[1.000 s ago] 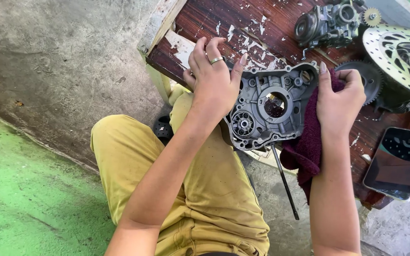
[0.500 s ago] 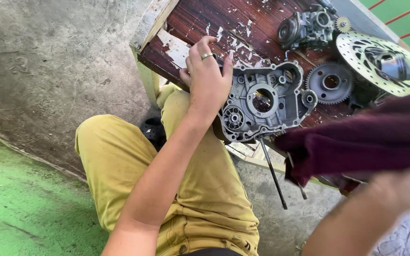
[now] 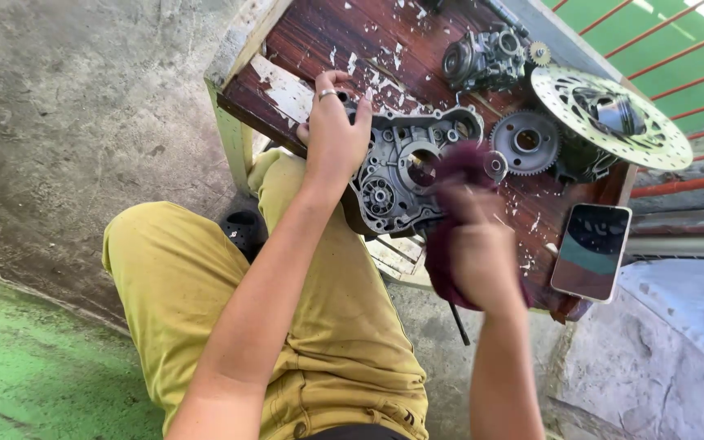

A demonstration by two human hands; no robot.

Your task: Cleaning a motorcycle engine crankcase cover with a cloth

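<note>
- The left hand (image 3: 333, 134) lies flat on the left edge of the grey metal engine cover (image 3: 405, 175). Its fingers are spread a little and press down on the cover, not curled around it. A ring sits on one finger.
- The grey metal engine cover rests on the front edge of the dark red wooden bench with chipped white paint (image 3: 319, 45). Part of the cover hangs over the edge, above the person's lap.
- The right hand (image 3: 482, 253) is closed around a dark red cloth (image 3: 459, 167). It looks a bit blurred. The cloth touches the right side of the cover, at about 3 o'clock from its big round hole.
- A thin black rod (image 3: 458, 322) pokes down from under the cloth, toward 6 o'clock.
- A round grey gear with teeth (image 3: 525, 143) lies just beside the cover, at 3 o'clock from it.
- A big silver brake disc with holes (image 3: 653, 138) lies farther right, at the bench's far edge.
- A small grey engine part (image 3: 482, 57) sits at 12 o'clock from the cover.
- A flat black phone (image 3: 592, 251) lies at the right front corner of the bench, near the right hand.
- The person wears mustard yellow trousers (image 3: 205, 277) and crouches on a grey concrete floor (image 3: 67, 106).
</note>
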